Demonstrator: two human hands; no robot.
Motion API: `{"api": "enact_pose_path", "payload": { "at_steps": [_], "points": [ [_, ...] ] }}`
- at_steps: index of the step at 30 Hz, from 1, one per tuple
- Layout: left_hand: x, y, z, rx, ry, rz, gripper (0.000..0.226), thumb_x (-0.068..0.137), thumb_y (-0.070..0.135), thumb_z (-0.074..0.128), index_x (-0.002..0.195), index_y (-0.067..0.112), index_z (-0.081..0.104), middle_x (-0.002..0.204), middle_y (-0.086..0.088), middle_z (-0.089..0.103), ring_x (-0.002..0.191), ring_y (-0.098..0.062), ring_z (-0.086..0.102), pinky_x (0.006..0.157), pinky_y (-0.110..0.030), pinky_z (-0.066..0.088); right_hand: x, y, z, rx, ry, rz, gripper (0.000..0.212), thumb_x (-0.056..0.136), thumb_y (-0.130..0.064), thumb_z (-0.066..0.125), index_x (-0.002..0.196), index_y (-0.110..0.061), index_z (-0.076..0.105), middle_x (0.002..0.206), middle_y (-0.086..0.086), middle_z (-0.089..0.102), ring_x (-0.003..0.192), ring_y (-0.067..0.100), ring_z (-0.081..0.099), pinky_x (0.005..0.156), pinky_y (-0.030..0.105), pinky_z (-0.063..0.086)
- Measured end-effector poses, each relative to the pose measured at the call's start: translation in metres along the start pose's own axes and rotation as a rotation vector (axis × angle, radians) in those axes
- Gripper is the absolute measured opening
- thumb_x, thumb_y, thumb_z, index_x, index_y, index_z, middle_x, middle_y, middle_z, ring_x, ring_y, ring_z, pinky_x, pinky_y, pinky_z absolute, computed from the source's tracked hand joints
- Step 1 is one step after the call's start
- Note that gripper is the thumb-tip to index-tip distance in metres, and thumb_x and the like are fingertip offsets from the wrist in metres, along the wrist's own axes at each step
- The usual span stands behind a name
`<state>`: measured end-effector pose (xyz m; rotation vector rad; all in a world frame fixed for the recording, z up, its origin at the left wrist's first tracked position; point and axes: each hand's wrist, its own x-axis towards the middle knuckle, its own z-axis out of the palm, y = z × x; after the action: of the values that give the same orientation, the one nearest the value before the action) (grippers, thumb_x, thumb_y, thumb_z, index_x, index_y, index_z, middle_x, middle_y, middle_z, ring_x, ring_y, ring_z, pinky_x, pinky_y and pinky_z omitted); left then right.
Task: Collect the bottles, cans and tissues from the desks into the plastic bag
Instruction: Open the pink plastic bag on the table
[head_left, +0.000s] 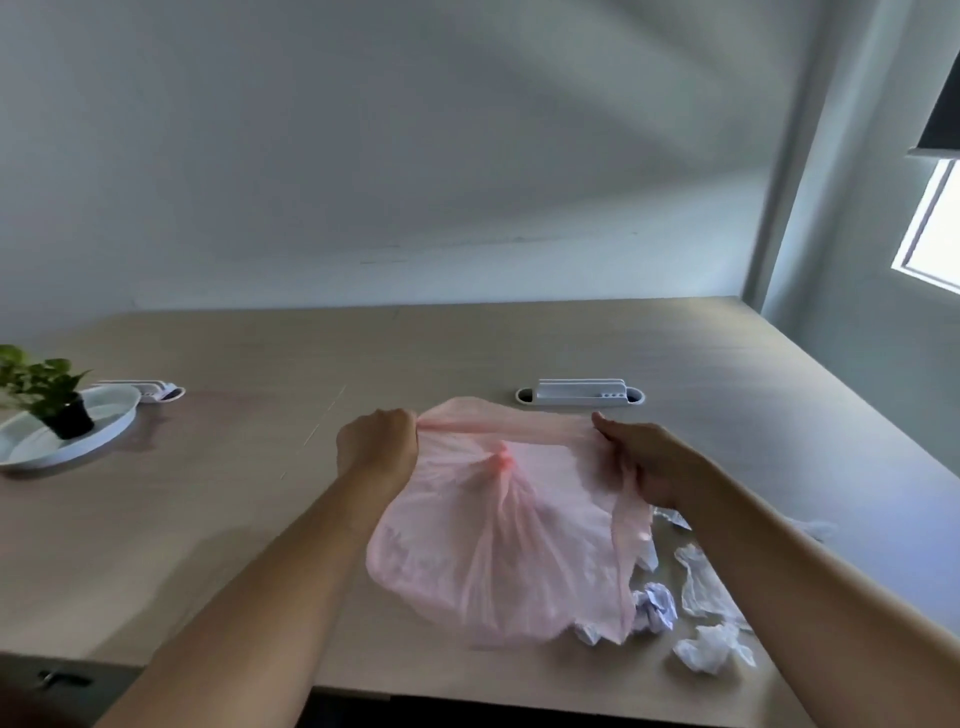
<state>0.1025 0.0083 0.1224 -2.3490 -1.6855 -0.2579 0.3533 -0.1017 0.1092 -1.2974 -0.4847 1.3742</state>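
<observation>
A thin pink plastic bag (498, 540) hangs over the middle of the wooden desk (208, 519), stretched between both hands. My left hand (376, 447) grips the bag's left rim in a fist. My right hand (644, 462) grips the right rim. Several crumpled white tissues (706, 649) lie on the desk below and right of the bag, one balled tissue (657, 608) partly behind its edge. No bottles or cans are in view.
A white plate (104, 431) with a small potted plant (57, 400) sits at the desk's left. White cable grommets (579, 392) are set in the desk's centre line, another (156, 391) by the plate. A wall stands behind, a window at right.
</observation>
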Motion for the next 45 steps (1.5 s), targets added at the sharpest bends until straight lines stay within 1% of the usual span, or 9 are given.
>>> {"api": "enact_pose_path", "payload": {
  "at_steps": [8,11,15,20,25,28,32,38,45],
  "points": [
    [-0.048,-0.016,0.021,-0.023,0.143,0.051,0.042,0.079,0.037,0.05,0.116,0.016,0.056,0.111,-0.005,0.062,0.101,-0.029,0.058,0.081,-0.038,0.041,0.005,0.007,0.017,-0.193,-0.039,0.149,0.039,0.092,-0.033,0.058,0.063,-0.006,0.055,0.039,0.005,0.055,0.026,0.011,0.047,0.032,0.016,0.041],
    [-0.068,0.023,0.031,-0.057,0.354,0.36,0.062,0.063,0.055,0.053,0.109,0.014,0.059,0.103,-0.004,0.064,0.088,-0.025,0.06,0.077,-0.038,0.04,0.011,0.008,0.032,-0.258,-0.072,0.093,0.037,0.089,-0.035,0.061,0.064,-0.01,0.053,0.045,0.004,0.053,0.029,0.011,0.047,0.036,0.017,0.042],
    [-0.061,0.063,0.032,0.012,0.219,0.44,0.042,0.058,0.049,0.078,0.085,0.021,0.064,0.073,0.007,0.065,0.063,-0.017,0.063,0.059,-0.031,0.043,0.004,-0.002,0.052,-0.541,-0.119,-0.106,0.048,0.096,-0.038,0.05,0.054,-0.014,0.058,0.052,0.004,0.05,0.047,0.015,0.043,0.049,0.024,0.036],
    [-0.028,0.071,0.019,0.041,0.094,0.293,0.014,0.091,0.019,0.05,0.1,0.02,0.061,0.094,-0.002,0.07,0.087,-0.025,0.066,0.071,-0.032,0.029,-0.01,-0.012,0.04,-0.969,0.19,-0.552,0.032,0.088,-0.05,0.056,0.098,-0.021,0.063,0.093,-0.001,0.06,0.093,0.02,0.055,0.085,0.035,0.045],
    [0.001,0.085,-0.007,0.019,0.126,0.257,0.017,0.091,0.023,0.049,0.101,0.018,0.063,0.097,-0.004,0.07,0.09,-0.026,0.067,0.073,-0.029,0.038,-0.027,0.025,0.014,-1.464,0.44,-0.792,0.102,0.066,-0.062,0.067,0.148,-0.032,0.013,0.145,0.001,0.034,0.129,0.025,0.037,0.105,0.04,0.034],
    [0.016,0.079,-0.015,-0.031,0.113,0.198,0.024,0.094,0.019,0.041,0.102,0.018,0.063,0.102,-0.007,0.069,0.097,-0.03,0.066,0.078,-0.031,0.042,-0.021,0.039,-0.008,-1.203,0.483,-0.73,0.093,0.07,-0.034,0.073,0.146,-0.026,0.019,0.138,0.003,0.043,0.122,0.027,0.047,0.096,0.035,0.041],
    [0.021,0.059,-0.015,-0.069,0.073,0.154,0.028,0.096,0.021,0.036,0.104,0.018,0.063,0.106,-0.008,0.069,0.099,-0.031,0.064,0.079,-0.033,0.044,-0.016,0.029,-0.016,-0.805,0.426,-0.711,0.007,0.084,-0.018,0.065,0.089,-0.023,0.064,0.074,-0.011,0.067,0.077,0.012,0.065,0.06,0.024,0.043],
    [0.007,0.022,-0.013,-0.052,0.021,0.125,0.029,0.097,0.02,0.035,0.104,0.02,0.063,0.104,-0.008,0.069,0.098,-0.03,0.065,0.078,-0.032,0.047,-0.01,-0.001,0.006,-0.21,0.078,-0.348,0.031,0.098,-0.012,0.047,0.069,-0.008,0.058,0.048,0.0,0.061,0.039,0.012,0.055,0.043,0.02,0.045],
    [-0.026,-0.036,0.013,-0.084,-0.126,0.025,0.028,0.09,0.025,0.042,0.11,0.032,0.061,0.111,0.002,0.068,0.103,-0.025,0.062,0.079,-0.03,0.044,0.003,0.004,-0.017,-0.184,-0.19,0.162,0.033,0.077,-0.03,0.069,0.101,-0.008,0.067,0.079,0.006,0.063,0.066,0.018,0.06,0.063,0.027,0.057]
  ]
}}
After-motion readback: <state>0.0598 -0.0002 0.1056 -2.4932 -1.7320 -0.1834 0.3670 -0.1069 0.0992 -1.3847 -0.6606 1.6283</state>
